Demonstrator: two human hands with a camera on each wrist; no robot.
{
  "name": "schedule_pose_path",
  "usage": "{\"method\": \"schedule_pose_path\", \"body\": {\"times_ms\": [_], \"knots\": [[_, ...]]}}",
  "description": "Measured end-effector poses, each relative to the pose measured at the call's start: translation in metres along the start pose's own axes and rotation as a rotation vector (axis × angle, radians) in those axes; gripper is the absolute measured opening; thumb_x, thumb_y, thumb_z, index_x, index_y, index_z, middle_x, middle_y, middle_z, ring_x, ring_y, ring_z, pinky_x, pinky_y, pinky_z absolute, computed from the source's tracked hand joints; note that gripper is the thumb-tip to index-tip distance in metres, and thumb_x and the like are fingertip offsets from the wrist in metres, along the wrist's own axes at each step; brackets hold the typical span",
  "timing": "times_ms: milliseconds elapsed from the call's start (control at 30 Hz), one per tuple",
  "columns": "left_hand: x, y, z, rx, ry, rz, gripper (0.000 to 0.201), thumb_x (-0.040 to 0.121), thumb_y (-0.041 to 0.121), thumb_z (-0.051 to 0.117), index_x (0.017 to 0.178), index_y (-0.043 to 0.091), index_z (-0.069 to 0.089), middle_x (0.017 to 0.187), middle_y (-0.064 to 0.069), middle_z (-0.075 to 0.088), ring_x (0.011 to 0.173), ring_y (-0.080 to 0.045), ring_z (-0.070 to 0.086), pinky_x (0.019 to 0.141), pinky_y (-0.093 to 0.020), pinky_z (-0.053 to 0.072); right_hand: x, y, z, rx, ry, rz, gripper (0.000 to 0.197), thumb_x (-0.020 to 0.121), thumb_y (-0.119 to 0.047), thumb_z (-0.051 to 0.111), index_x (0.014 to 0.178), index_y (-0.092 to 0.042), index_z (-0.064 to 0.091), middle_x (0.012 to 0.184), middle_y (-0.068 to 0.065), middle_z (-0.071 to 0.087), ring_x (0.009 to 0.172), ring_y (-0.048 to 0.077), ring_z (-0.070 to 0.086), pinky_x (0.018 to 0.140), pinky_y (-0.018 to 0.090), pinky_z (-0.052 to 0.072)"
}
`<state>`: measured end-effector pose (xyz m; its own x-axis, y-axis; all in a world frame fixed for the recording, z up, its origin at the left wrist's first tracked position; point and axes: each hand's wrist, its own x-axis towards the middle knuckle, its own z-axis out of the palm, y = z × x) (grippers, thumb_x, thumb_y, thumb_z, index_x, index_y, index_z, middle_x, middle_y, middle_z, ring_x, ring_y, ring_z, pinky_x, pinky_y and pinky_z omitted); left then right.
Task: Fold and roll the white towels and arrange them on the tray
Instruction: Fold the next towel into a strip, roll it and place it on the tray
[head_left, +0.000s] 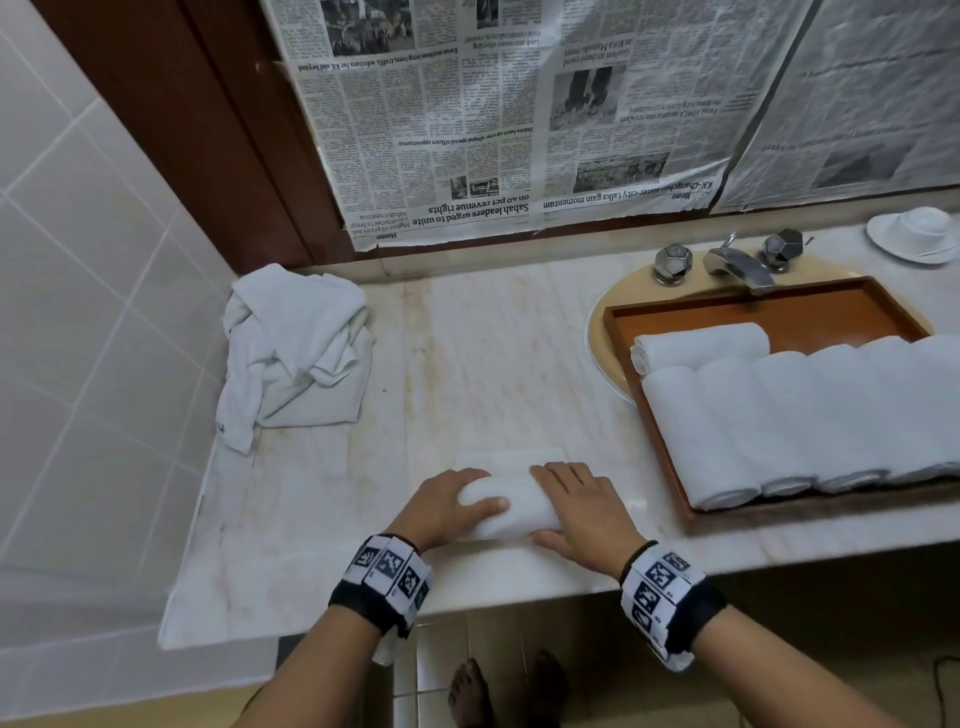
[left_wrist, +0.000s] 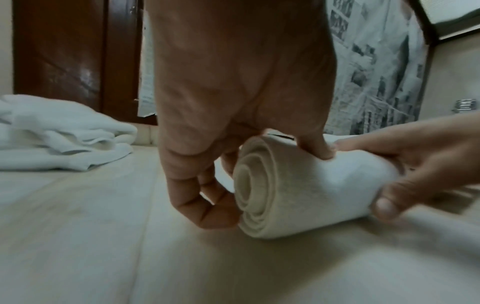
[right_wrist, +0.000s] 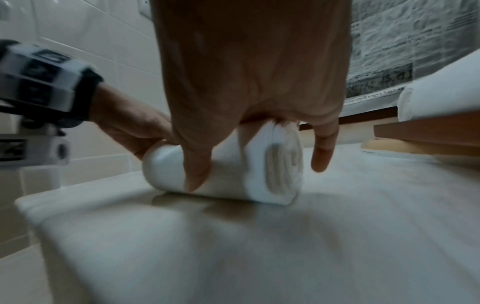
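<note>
Fingers (left_wrist: 315, 149): left hand (head_left: 451, 506) and right hand (head_left: 581, 512) both curled over the half-rolled towel (head_left: 506, 506), thumbs tucked at its near side, one hand clamped at each end.

Half-rolled towel: lies on the bench (head_left: 322, 499), left of the wooden tray (head_left: 753, 314); spiral end visible in both wrist views; a flat unrolled tail (head_left: 506, 457) extends past the fingers, away from the person.

Wooden tray: set over the sink basin by the tap (head_left: 737, 265); holds a row of rolled towels (head_left: 810, 415) with one more lying crosswise behind them.

Loose towel pile (head_left: 296, 348): far left of the tray, unfolded.

Risk, judged: uneven pressure between hands could cone the roll; slackening grip could let the coils spring loose.

Writing: newspaper (head_left: 498, 114) hung upside down behind the tray, headlines "Sabah leaders urged to unite on 40 pct revenue rights" and "talks gain momentum".
</note>
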<state>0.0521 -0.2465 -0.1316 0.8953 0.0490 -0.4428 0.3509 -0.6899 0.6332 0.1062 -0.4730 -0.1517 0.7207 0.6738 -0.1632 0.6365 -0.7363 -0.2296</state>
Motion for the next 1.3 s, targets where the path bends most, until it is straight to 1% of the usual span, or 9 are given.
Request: {"method": "schedule_pose_path", "body": {"times_ms": [167,300,433,533,667,800,1000,1100,1300], "knots": [[-0.021,0.005,0.020,0.302,0.102,0.049,0.089,0.080,0.076,0.058,0.153,0.038,0.026,0.154,0.012,0.024,0.136,-0.022,0.028,0.104,-0.044,0.038,0.022,0.004,-0.024,0.141,-0.258,0.056,0.080,0.084,-0.062,0.062,0.147,-0.023,0.032,0.143,-0.001,0.040,0.130,0.022,0.036,0.102,0.042,0.035],[-0.021,0.001,0.019,0.366,0.068,0.019,0.084,0.076,0.070,0.065,0.149,0.044,0.032,0.147,0.010,0.037,0.129,-0.021,0.041,0.101,-0.042,0.041,0.020,0.005,-0.029,0.307,-0.378,0.091,0.088,0.079,-0.058,0.071,0.148,-0.021,0.032,0.142,0.002,0.043,0.128,0.022,0.038,0.105,0.036,0.036],[-0.005,0.000,0.001,0.249,-0.087,-0.026,0.088,0.062,0.079,0.069,0.141,0.045,0.047,0.140,0.009,0.046,0.131,-0.020,0.043,0.106,-0.045,0.041,0.012,0.004,-0.029,0.423,-0.341,0.152,0.081,0.073,-0.059,0.075,0.136,-0.024,0.037,0.127,0.003,0.047,0.114,0.020,0.045,0.096,0.037,0.045],[0.002,0.006,-0.008,0.167,-0.145,-0.047,0.081,0.067,0.070,0.075,0.139,0.039,0.053,0.151,0.004,0.036,0.140,-0.023,0.032,0.115,-0.044,0.031,0.013,0.006,-0.029,0.348,-0.307,0.134,0.082,0.074,-0.066,0.070,0.135,-0.021,0.040,0.135,0.001,0.038,0.125,0.022,0.034,0.102,0.042,0.040],[0.009,0.015,-0.016,0.155,-0.199,-0.029,0.061,0.070,0.070,0.074,0.116,0.032,0.066,0.119,0.005,0.059,0.117,-0.024,0.054,0.098,-0.036,0.045,0.018,0.013,-0.034,0.384,-0.330,0.198,0.098,0.074,-0.070,0.068,0.147,-0.017,0.031,0.146,0.003,0.035,0.132,0.023,0.034,0.108,0.040,0.036],[0.011,0.020,-0.020,0.183,-0.226,-0.097,0.092,0.070,0.066,0.078,0.145,0.023,0.044,0.138,0.001,0.052,0.123,-0.022,0.051,0.100,-0.031,0.041,0.023,0.016,-0.038,0.406,-0.387,0.220,0.108,0.069,-0.071,0.072,0.150,-0.014,0.029,0.140,0.004,0.038,0.124,0.024,0.044,0.104,0.038,0.040],[0.008,0.010,-0.010,0.185,-0.265,-0.113,0.089,0.053,0.073,0.082,0.122,0.025,0.053,0.120,0.002,0.053,0.102,-0.014,0.057,0.081,-0.029,0.049,0.013,0.012,-0.040,0.463,-0.408,0.224,0.083,0.062,-0.064,0.082,0.125,-0.018,0.053,0.120,-0.003,0.035,0.104,0.015,0.049,0.093,0.033,0.049],[0.002,0.006,-0.005,0.168,-0.253,-0.079,0.085,0.054,0.072,0.082,0.119,0.027,0.048,0.117,0.004,0.049,0.100,-0.013,0.055,0.077,-0.028,0.048,0.006,0.011,-0.038,0.484,-0.369,0.226,0.078,0.062,-0.061,0.084,0.122,-0.021,0.054,0.122,-0.004,0.038,0.105,0.014,0.049,0.093,0.031,0.047],[-0.001,0.003,-0.010,0.102,-0.239,0.001,0.077,0.061,0.065,0.083,0.117,0.029,0.046,0.109,0.003,0.060,0.092,-0.011,0.060,0.071,-0.024,0.050,-0.002,0.009,-0.041,0.538,-0.290,0.267,0.070,0.060,-0.059,0.085,0.115,-0.030,0.051,0.111,-0.008,0.056,0.098,0.010,0.055,0.083,0.028,0.050]]}}
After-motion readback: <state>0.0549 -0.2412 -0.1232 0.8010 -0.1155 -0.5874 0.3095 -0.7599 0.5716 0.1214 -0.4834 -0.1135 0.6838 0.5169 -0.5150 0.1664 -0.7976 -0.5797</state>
